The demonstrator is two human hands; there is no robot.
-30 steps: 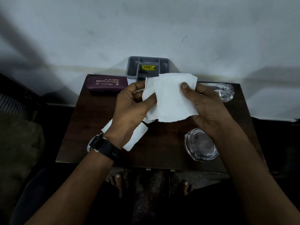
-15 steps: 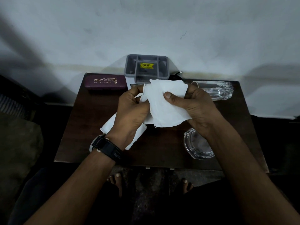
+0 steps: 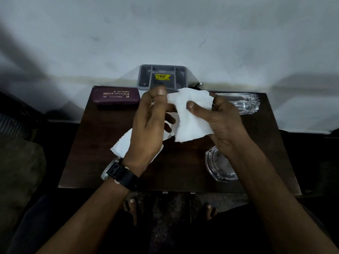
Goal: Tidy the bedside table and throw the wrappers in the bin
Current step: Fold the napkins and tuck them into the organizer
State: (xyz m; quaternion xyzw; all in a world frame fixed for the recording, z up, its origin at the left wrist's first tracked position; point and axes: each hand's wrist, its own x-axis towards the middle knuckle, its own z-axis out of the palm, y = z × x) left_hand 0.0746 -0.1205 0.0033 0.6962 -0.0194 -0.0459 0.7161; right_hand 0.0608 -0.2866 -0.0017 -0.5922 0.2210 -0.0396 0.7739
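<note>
Above the dark wooden bedside table [image 3: 183, 171], my right hand [image 3: 222, 121] pinches a white tissue [image 3: 190, 116] between thumb and fingers. My left hand [image 3: 150, 123] hovers just left of the tissue with its fingers spread and slightly curled; something small and shiny shows by its fingers, too blurred to name. A second white paper [image 3: 122, 146] lies flat on the table beneath my left hand, partly hidden by it.
A maroon spectacle case [image 3: 115, 95] lies at the back left. Against the wall stands a grey compartment organiser [image 3: 162, 76] with a yellow price sticker. A clear glass [image 3: 245, 103] lies on its side at the back right, a glass ashtray [image 3: 220, 164] at the front right.
My left hand has let go of the tissue's left edge and drawn back to the left. My right hand has gathered the tissue, which now looks narrower and more bunched.
</note>
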